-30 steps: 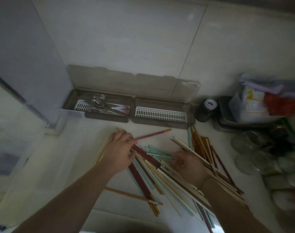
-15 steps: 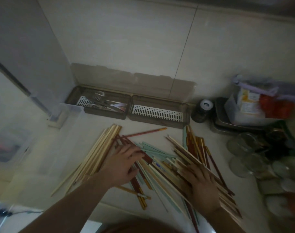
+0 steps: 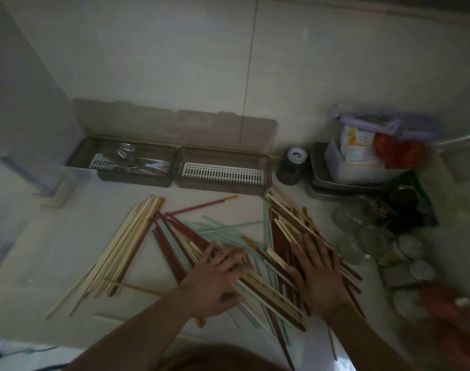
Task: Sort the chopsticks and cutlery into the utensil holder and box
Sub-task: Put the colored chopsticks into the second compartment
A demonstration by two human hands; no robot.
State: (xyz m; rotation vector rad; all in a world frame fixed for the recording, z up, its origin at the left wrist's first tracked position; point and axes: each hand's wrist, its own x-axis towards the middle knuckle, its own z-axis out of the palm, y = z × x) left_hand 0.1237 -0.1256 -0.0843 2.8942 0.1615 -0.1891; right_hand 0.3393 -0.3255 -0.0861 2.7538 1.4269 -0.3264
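Pressing flat on the chopsticks (image 3: 228, 236), we spread our left hand (image 3: 217, 279) and right hand (image 3: 318, 274) wide, fingers straight, gripping nothing. At 12 o'clock of the pile sits the box (image 3: 175, 183): forks (image 3: 125, 152) lie in its left compartment. Pale chopsticks (image 3: 121, 247) lie at 9 o'clock.

A dark jar (image 3: 293, 167) stands beside a metal tray (image 3: 346, 186) holding a tub (image 3: 362, 167); glass jars (image 3: 362, 231) cluster nearby.
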